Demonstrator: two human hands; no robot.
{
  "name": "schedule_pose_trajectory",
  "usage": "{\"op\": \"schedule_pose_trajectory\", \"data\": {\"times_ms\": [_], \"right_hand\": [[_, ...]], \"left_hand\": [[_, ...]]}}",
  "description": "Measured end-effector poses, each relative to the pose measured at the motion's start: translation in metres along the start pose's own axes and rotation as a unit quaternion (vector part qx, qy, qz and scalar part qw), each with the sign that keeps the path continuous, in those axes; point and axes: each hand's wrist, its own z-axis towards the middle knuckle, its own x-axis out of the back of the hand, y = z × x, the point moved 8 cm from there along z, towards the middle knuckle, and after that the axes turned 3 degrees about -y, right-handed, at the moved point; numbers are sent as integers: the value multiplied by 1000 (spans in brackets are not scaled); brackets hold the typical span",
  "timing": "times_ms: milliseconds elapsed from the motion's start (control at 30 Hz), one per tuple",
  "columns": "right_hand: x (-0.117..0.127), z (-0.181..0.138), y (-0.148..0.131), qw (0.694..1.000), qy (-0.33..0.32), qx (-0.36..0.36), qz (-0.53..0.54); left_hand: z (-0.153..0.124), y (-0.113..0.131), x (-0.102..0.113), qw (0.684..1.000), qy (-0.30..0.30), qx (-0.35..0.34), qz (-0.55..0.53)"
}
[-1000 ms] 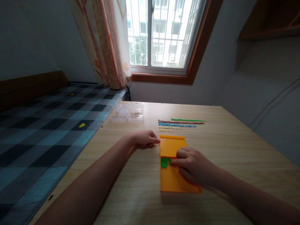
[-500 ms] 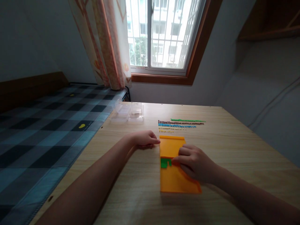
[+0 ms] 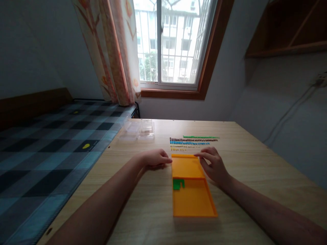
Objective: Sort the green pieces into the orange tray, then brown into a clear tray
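Observation:
An orange tray [image 3: 194, 200] lies on the wooden table [image 3: 255, 170] in front of me. A small cluster of green pieces [image 3: 178, 183] sits inside it by its left wall. My left hand [image 3: 155, 158] rests on the table, fingers curled, its tips touching the tray's far left corner. My right hand [image 3: 213, 164] hovers over the tray's far right edge with its fingers loosely spread and nothing in them. Just beyond the tray lie rows of small pieces [image 3: 192, 142]: green, dark red, blue and yellow.
Two clear plastic boxes [image 3: 139, 130] stand at the table's far left corner. A bed with a checked blue cover [image 3: 51, 149] runs along the table's left side. A curtained window [image 3: 168, 44] is behind the table, and a wooden shelf [image 3: 286, 30] hangs upper right.
My right hand has left the green pieces in the tray and moved away toward the tray's far right edge, opening its fingers. The camera tilted up a little. My left hand stayed put.

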Motion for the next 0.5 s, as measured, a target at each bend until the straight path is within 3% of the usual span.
{"op": "schedule_pose_trajectory", "data": {"times_ms": [367, 500], "right_hand": [[-7, -3, 37, 997, 43, -70, -12], [-5, 28, 52, 996, 33, -43, -68]], "left_hand": [[-2, -1, 3, 1000, 5, 2, -2], [-2, -2, 2, 1000, 4, -3, -12]]}}
